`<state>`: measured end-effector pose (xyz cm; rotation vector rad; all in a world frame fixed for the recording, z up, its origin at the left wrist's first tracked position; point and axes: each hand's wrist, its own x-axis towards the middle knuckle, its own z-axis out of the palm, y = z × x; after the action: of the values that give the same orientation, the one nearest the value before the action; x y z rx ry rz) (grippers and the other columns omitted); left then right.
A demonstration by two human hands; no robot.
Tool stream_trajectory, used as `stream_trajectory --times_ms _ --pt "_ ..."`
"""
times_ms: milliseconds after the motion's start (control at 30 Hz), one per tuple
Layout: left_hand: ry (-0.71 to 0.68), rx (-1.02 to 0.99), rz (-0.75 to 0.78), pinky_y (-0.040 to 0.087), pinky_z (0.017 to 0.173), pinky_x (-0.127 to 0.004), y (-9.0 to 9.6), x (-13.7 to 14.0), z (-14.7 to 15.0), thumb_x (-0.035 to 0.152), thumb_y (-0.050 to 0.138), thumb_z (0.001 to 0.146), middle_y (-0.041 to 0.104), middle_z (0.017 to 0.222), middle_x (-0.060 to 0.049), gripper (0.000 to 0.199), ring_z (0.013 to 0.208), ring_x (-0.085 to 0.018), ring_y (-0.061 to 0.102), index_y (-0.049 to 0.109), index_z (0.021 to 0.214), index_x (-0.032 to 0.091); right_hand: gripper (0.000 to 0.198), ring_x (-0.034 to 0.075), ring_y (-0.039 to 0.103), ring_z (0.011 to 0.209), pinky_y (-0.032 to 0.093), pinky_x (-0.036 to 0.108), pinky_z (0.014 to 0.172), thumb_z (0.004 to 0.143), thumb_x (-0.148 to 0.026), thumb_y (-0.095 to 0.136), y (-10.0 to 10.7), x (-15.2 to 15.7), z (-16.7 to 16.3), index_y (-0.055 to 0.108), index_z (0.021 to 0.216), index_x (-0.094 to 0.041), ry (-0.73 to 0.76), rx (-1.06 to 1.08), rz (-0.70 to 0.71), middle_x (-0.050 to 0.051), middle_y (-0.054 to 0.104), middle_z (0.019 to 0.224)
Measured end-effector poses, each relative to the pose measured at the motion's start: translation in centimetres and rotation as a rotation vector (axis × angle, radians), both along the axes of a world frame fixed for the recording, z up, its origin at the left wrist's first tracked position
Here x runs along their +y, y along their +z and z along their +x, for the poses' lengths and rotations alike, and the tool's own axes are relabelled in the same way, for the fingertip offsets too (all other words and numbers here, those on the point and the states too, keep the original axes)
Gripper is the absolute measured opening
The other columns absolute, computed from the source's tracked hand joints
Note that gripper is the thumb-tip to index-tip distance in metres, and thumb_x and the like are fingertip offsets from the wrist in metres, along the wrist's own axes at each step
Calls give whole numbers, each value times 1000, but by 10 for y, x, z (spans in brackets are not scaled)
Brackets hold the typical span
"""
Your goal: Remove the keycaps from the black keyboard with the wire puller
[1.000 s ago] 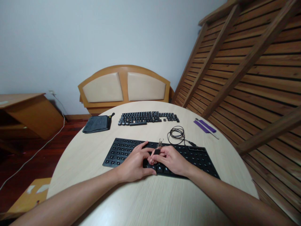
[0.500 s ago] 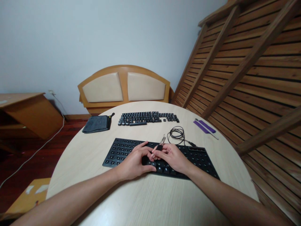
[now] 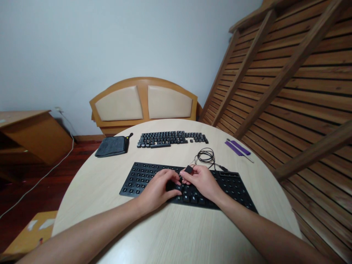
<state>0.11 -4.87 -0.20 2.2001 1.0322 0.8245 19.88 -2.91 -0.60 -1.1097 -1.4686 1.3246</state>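
A black keyboard [image 3: 143, 176] with most of its keycaps off lies across the table before me. My left hand [image 3: 158, 187] rests over its middle, thumb and fingertips closed around a small black keycap [image 3: 179, 187] low over the board; whether that cap is seated cannot be made out. My right hand [image 3: 202, 181] is closed on a keycap puller [image 3: 188, 169], whose black body shows above the fingers and whose thin wires are hard to see. A few keycaps [image 3: 194, 199] sit on the keyboard's near edge, between the hands.
Loose keycaps [image 3: 170, 138] stand in rows on the far side of the round table [image 3: 110, 198]. Behind the keyboard lies a coiled cable [image 3: 205, 156]. A grey cloth pouch [image 3: 112, 146] is at the left, a purple-handled tool [image 3: 238, 147] at the right.
The keycap puller has turned in my right hand, its metal end no longer pointing up clearly. My left fingers have drawn back from it and closed down at the keycap.
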Motion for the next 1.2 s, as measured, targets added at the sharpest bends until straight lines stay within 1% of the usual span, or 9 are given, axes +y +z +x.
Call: stream_trajectory --times_ms 133,300,433,567,700,800,933,1067,1200 --pt "-72 104 97 42 102 -45 1 -1 1 25 70 86 71 104 -4 14 121 -27 52 67 99 23 42 17 65 61 54 27 59 67 -53 79 -1 2 -1 64 77 -15 -33 2 -29 2 67 64" --pt "-40 115 189 46 95 -39 4 -1 0 30 68 87 64 118 -6 13 108 -23 59 70 98 22 43 18 67 63 54 26 59 70 -54 77 -5 3 -1 64 81 -15 -84 8 16 3 68 67" --pt "-24 171 234 46 87 -38 13 3 -1 31 70 86 70 100 -3 14 96 -22 62 70 98 23 43 18 68 65 54 27 59 74 -56 72 -6 5 2 62 82 -15 -126 3 40 4 69 71" --pt "-2 144 210 46 86 -36 20 16 -4 30 68 88 73 97 -2 17 93 -21 63 71 103 22 41 19 69 66 55 28 61 74 -55 72 -1 7 8 62 81 -16 -133 -26 28 5 70 71" --pt "15 95 155 49 89 -33 20 37 -6 26 63 90 73 104 -5 20 97 -20 65 72 107 21 38 20 70 68 54 28 62 75 -52 73 7 9 17 64 81 -16 -164 -69 9 6 71 71" --pt "79 137 148 52 84 -31 18 59 -4 26 62 90 75 105 -6 21 91 -20 68 73 108 19 36 20 70 67 54 28 62 74 -51 74 9 10 20 64 79 -16 -171 -77 2 5 71 69" --pt "244 371 294 52 79 -30 17 95 4 32 62 90 76 99 -5 24 88 -22 69 73 109 24 36 20 70 67 54 28 62 71 -50 77 7 8 19 63 77 -17 -164 -66 -8 3 70 67" --pt "301 433 360 50 82 -35 15 127 15 29 63 87 74 99 -9 21 90 -26 66 75 104 23 36 19 69 66 53 27 61 72 -51 75 4 7 19 62 76 -17 -162 -81 -16 3 69 67" --pt "308 472 402 47 89 -35 12 147 21 23 65 84 72 103 -6 17 100 -26 60 77 96 24 36 19 68 66 52 27 61 75 -51 73 2 6 21 61 77 -17 -153 -96 5 3 69 67"
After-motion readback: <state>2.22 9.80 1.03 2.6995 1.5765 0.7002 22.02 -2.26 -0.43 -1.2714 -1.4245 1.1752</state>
